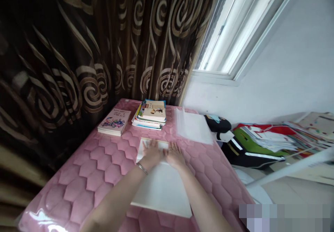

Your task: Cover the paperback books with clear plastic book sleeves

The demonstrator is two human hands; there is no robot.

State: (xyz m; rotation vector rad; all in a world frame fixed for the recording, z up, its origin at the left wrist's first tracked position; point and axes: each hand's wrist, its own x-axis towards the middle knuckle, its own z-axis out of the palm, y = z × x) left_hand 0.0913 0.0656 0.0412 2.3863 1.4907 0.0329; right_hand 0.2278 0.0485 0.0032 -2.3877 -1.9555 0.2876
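A long white paper item lies flat on the pink quilted tabletop, with a crosswise line near its far part and a thin tan far edge. Whether it is an opened book or a folded sheet, I cannot tell. My left hand, with a bracelet at the wrist, presses flat on its far part, fingers spread. Close beside it on the right, my right hand also rests flat with outstretched fingers, near the item's right edge. Both palms hide part of the white surface.
Past my hands stand a stack of books and a pink-covered book pile. Clear plastic sheets lie at the far right. A dark patterned curtain borders the left; papers and bags sit right of the table.
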